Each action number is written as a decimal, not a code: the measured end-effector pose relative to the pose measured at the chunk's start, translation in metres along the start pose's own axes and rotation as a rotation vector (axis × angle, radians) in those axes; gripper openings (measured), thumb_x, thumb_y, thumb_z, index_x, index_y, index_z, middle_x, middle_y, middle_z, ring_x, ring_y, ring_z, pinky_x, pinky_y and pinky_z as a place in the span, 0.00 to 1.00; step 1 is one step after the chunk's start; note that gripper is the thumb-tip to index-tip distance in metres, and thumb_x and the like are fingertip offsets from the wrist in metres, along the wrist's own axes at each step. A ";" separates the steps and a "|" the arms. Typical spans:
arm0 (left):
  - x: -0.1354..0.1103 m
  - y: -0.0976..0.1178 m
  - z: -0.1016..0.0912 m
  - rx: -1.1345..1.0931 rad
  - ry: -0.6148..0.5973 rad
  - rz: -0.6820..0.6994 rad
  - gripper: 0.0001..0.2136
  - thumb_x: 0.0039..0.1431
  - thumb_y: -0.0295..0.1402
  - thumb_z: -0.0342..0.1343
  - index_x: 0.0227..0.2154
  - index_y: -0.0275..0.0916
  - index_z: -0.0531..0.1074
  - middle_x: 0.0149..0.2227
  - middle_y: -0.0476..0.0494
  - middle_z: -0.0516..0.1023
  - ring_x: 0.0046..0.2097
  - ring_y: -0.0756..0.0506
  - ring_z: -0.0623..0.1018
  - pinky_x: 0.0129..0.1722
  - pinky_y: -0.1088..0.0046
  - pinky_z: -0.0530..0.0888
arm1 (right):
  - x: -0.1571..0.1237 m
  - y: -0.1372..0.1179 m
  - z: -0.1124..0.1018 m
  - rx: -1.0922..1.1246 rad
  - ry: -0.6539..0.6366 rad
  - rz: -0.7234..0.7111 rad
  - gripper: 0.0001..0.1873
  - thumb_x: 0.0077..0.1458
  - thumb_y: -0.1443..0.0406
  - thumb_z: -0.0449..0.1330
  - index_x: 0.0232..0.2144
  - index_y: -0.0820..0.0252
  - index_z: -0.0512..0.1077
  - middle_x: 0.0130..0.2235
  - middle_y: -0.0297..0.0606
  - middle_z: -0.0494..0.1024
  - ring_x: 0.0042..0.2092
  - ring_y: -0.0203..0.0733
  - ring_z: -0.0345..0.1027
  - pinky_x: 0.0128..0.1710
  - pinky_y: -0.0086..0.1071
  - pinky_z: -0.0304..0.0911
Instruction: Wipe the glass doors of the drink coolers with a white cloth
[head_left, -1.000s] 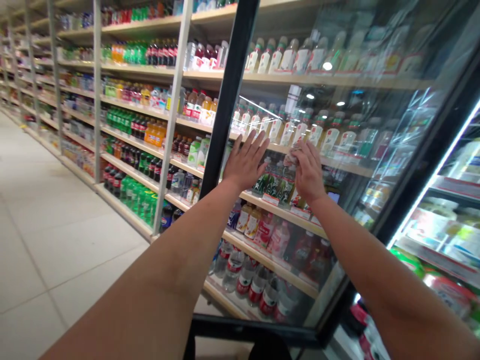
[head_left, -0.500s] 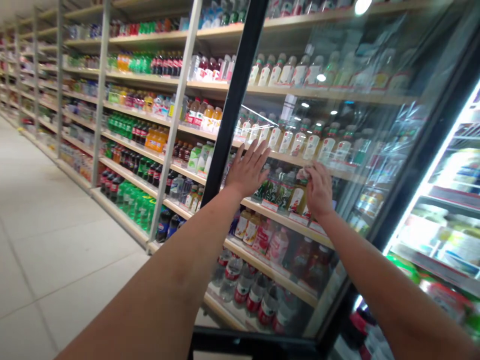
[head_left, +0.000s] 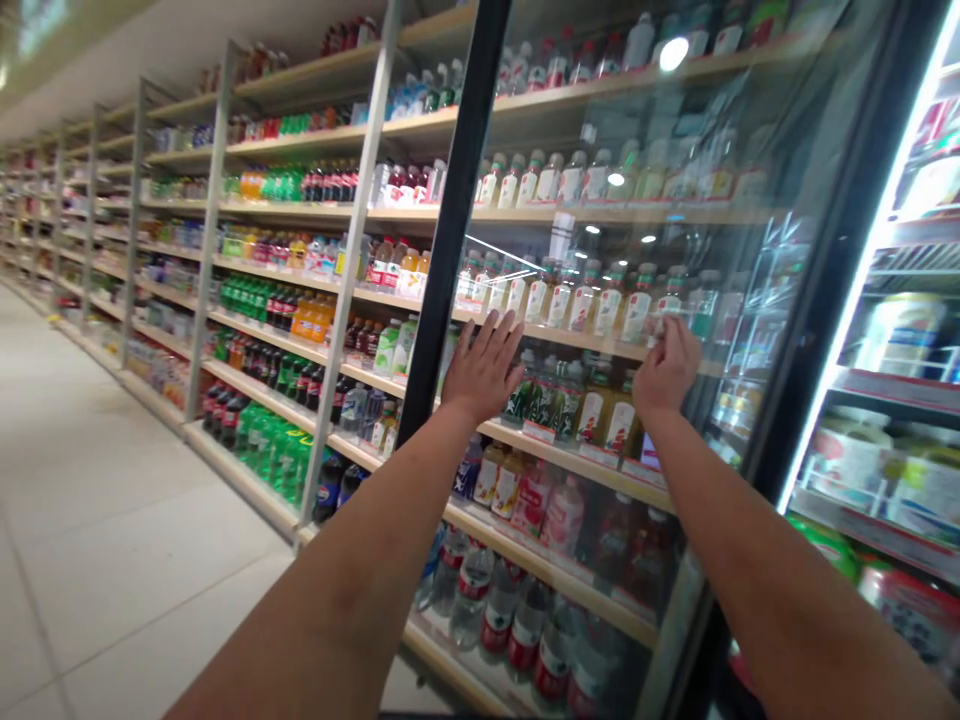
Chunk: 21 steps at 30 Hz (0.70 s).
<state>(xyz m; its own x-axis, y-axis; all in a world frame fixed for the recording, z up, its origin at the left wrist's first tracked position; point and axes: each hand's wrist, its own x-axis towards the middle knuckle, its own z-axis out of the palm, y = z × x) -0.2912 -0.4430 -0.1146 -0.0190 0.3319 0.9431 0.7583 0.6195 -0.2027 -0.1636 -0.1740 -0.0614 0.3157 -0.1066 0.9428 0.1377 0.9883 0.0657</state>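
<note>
A glass cooler door (head_left: 750, 300) with a black frame (head_left: 450, 220) stands swung out in front of me. My left hand (head_left: 484, 368) lies flat on the glass near the frame's left edge, fingers spread and pointing up. My right hand (head_left: 667, 372) presses on the glass further right, its fingers closed on a small pale crumpled cloth (head_left: 663, 326) that barely shows above the fingertips. Through the glass I see shelves of bottled drinks (head_left: 592, 300).
Long open shelves of drink bottles (head_left: 277, 300) run down the left into the distance beside a pale tiled aisle floor (head_left: 112, 520). At the right, the lit cooler interior (head_left: 892, 400) holds packaged goods on racks.
My right hand with the cloth has slid to the right and upward across the glass. The left hand has stayed flat near the frame. My view has tilted upward.
</note>
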 end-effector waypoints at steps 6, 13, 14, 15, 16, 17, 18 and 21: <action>-0.001 0.002 -0.002 -0.002 0.012 0.006 0.29 0.72 0.41 0.42 0.71 0.35 0.49 0.73 0.40 0.45 0.74 0.39 0.44 0.73 0.50 0.44 | -0.041 -0.015 -0.018 -0.006 -0.098 -0.026 0.26 0.67 0.64 0.45 0.64 0.62 0.64 0.63 0.53 0.67 0.67 0.53 0.57 0.66 0.60 0.56; -0.001 0.000 -0.002 0.044 0.046 0.022 0.29 0.72 0.41 0.42 0.71 0.33 0.51 0.73 0.38 0.47 0.74 0.38 0.46 0.72 0.49 0.47 | -0.049 -0.081 -0.007 0.243 -0.518 -0.358 0.29 0.65 0.72 0.44 0.64 0.52 0.66 0.65 0.40 0.68 0.70 0.47 0.53 0.69 0.51 0.57; -0.001 0.000 -0.001 0.051 0.051 0.023 0.29 0.72 0.41 0.42 0.71 0.34 0.51 0.73 0.38 0.47 0.74 0.38 0.46 0.72 0.49 0.48 | -0.036 -0.079 0.001 0.240 -0.456 -0.309 0.29 0.66 0.72 0.44 0.64 0.52 0.66 0.65 0.41 0.67 0.70 0.48 0.53 0.69 0.52 0.56; -0.001 0.000 -0.001 0.056 0.055 0.024 0.29 0.72 0.41 0.43 0.71 0.35 0.51 0.73 0.38 0.48 0.74 0.38 0.46 0.72 0.49 0.48 | -0.021 -0.076 0.011 0.241 -0.381 -0.253 0.29 0.66 0.71 0.43 0.64 0.53 0.66 0.65 0.42 0.67 0.70 0.48 0.53 0.69 0.53 0.55; -0.001 -0.001 0.000 0.060 0.061 0.025 0.29 0.72 0.41 0.43 0.71 0.35 0.52 0.73 0.38 0.48 0.74 0.38 0.46 0.72 0.49 0.48 | -0.005 -0.072 0.021 0.245 -0.301 -0.195 0.28 0.66 0.71 0.42 0.64 0.54 0.66 0.65 0.43 0.66 0.70 0.48 0.53 0.69 0.54 0.54; -0.002 -0.001 0.000 0.061 0.068 0.026 0.29 0.72 0.41 0.43 0.71 0.35 0.52 0.73 0.38 0.49 0.74 0.38 0.46 0.72 0.49 0.48 | 0.010 -0.068 0.032 0.246 -0.222 -0.141 0.28 0.66 0.70 0.42 0.64 0.54 0.66 0.65 0.43 0.66 0.70 0.48 0.53 0.69 0.55 0.54; -0.002 -0.001 0.000 0.061 0.072 0.028 0.29 0.72 0.41 0.44 0.71 0.35 0.52 0.72 0.38 0.49 0.74 0.38 0.46 0.72 0.49 0.48 | 0.023 -0.065 0.042 0.242 -0.147 -0.092 0.28 0.66 0.69 0.42 0.63 0.54 0.67 0.65 0.44 0.66 0.69 0.48 0.54 0.69 0.56 0.55; -0.002 -0.001 0.000 0.051 0.071 0.031 0.29 0.72 0.41 0.44 0.70 0.35 0.52 0.72 0.38 0.50 0.74 0.38 0.46 0.72 0.48 0.48 | 0.038 -0.067 0.059 0.201 -0.013 -0.024 0.27 0.66 0.68 0.42 0.62 0.56 0.68 0.62 0.45 0.70 0.68 0.48 0.56 0.68 0.58 0.56</action>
<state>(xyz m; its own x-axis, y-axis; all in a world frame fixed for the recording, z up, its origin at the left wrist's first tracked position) -0.2922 -0.4445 -0.1168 0.0514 0.3017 0.9520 0.7239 0.6455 -0.2436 -0.2162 -0.2375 -0.0107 0.3020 -0.1303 0.9443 -0.0455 0.9875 0.1508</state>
